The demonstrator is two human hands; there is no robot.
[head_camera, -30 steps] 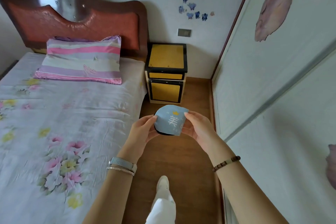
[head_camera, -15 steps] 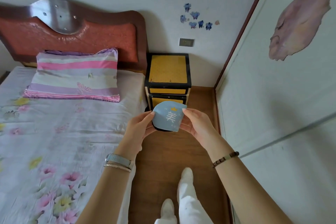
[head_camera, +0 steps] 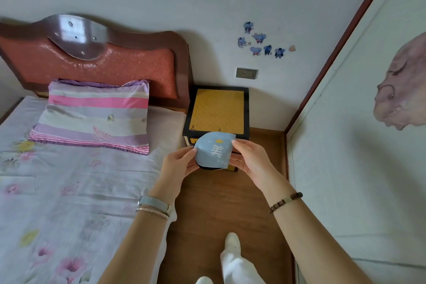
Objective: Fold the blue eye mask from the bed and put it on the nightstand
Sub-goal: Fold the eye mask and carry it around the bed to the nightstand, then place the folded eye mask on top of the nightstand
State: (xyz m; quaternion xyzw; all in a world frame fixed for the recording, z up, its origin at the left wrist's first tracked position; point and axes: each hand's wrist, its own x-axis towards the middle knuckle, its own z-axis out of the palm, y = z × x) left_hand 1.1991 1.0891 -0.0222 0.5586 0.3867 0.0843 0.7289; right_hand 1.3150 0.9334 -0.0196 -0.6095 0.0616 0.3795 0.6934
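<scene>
**Folded eye mask held in both hands in front of the nightstand**

The blue eye mask [head_camera: 214, 152] is folded into a rounded half shape and is held up in the air between the two hands, above the wooden floor [head_camera: 207, 203]. In the view it overlaps the front edge of the nightstand [head_camera: 217, 108], whose yellow top is bare. The mask shows its light-blue face with white print and a small yellow crown; a dark lining peeks out along its lower edge.

The left hand [head_camera: 177, 166] pinches the mask's left edge, its thumb on the front face and the other fingers curled behind. The right hand [head_camera: 251, 161] grips the right edge the same way, thumb tip pressed on the upper right of the front and fingers tucked behind the cloth. Both hands are closed on the mask.

The bed [head_camera: 69, 180] with its floral sheet lies to the left, with a striped pillow [head_camera: 96, 113] against the headboard [head_camera: 129, 64].
</scene>
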